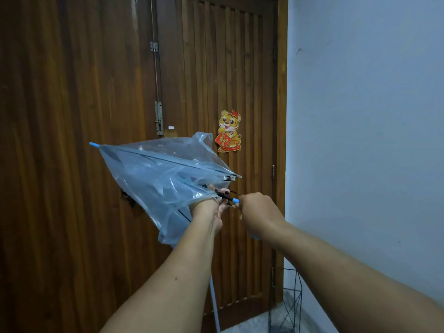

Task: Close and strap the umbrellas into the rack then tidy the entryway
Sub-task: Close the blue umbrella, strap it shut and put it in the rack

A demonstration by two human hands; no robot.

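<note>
A clear plastic umbrella [165, 174] with light blue tips is held up in front of the door, its canopy half folded and its blue end cap pointing up-left. My left hand [211, 210] grips the gathered rib ends and canopy from below. My right hand [258, 212] is closed around the umbrella's handle end just right of a blue tip. The black wire umbrella rack [286, 301] stands on the floor at the lower right, beside the wall. A pale shaft [214, 306] hangs down below my left forearm.
A brown slatted wooden door [204, 80] with a metal bolt [158, 117] fills the view ahead. A tiger sticker [229, 131] is stuck on it. A pale blue wall [365, 116] runs along the right side.
</note>
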